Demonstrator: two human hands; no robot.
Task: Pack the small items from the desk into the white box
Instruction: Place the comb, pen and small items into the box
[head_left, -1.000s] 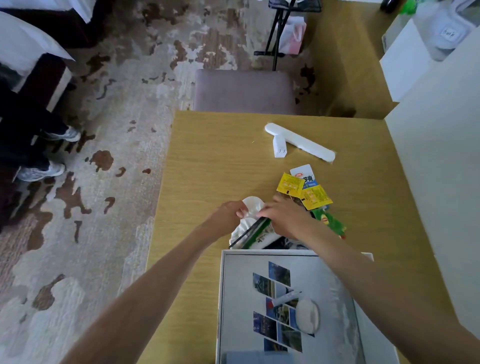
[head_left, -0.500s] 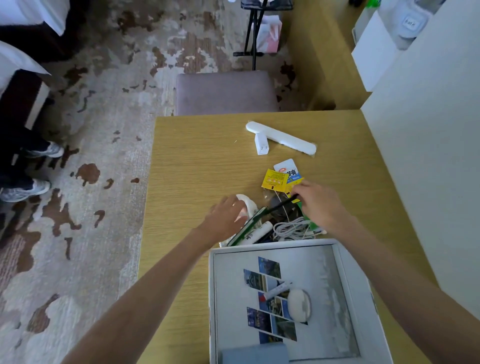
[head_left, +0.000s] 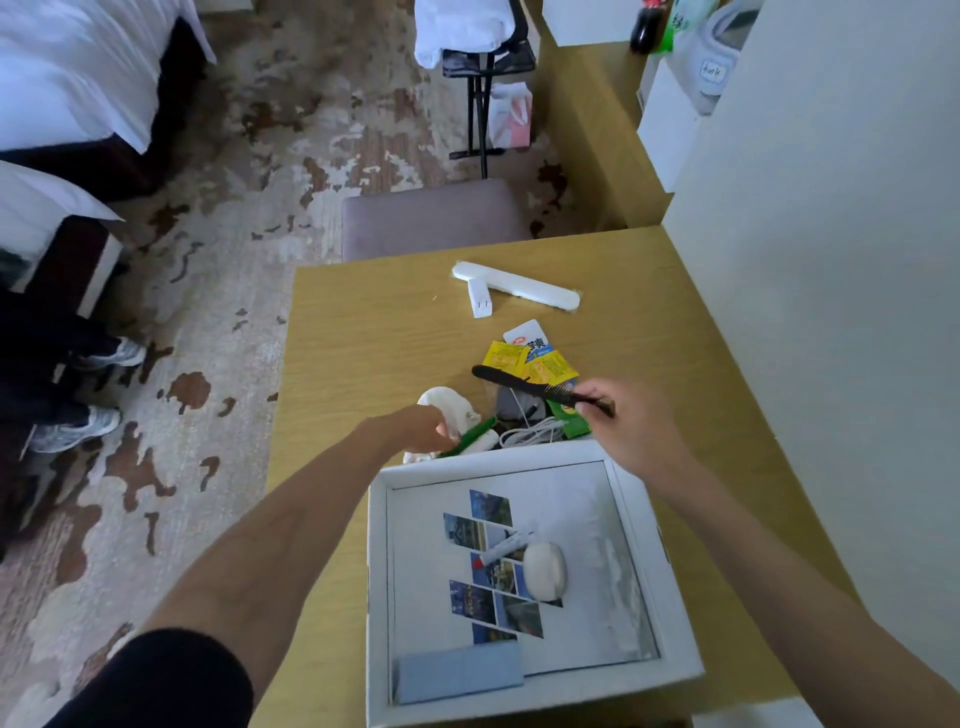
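Observation:
The white box (head_left: 644, 540) stands open at the desk's near edge; inside lie a white oval case (head_left: 544, 570), a small white tube (head_left: 506, 546) and a blue-grey pad (head_left: 460, 670). My right hand (head_left: 631, 428) holds a black comb (head_left: 524, 387) lifted above the pile behind the box. My left hand (head_left: 415, 431) grips a green-and-white packet (head_left: 470, 436) beside a white crumpled item (head_left: 445, 402). Yellow sachets (head_left: 524, 361), a green sachet (head_left: 574, 423) and a white cable (head_left: 532, 434) lie in that pile.
A long white case (head_left: 519, 286) and a white plug (head_left: 479, 301) lie farther back on the wooden desk (head_left: 363, 343). A grey stool (head_left: 434, 218) stands beyond the desk. A white wall (head_left: 831, 260) borders the right. Another person's shoes (head_left: 83, 426) are at the left.
My right hand has pulled the black comb out of the pile and raised it. My left hand stayed on the green-and-white packet. The view tilted up.

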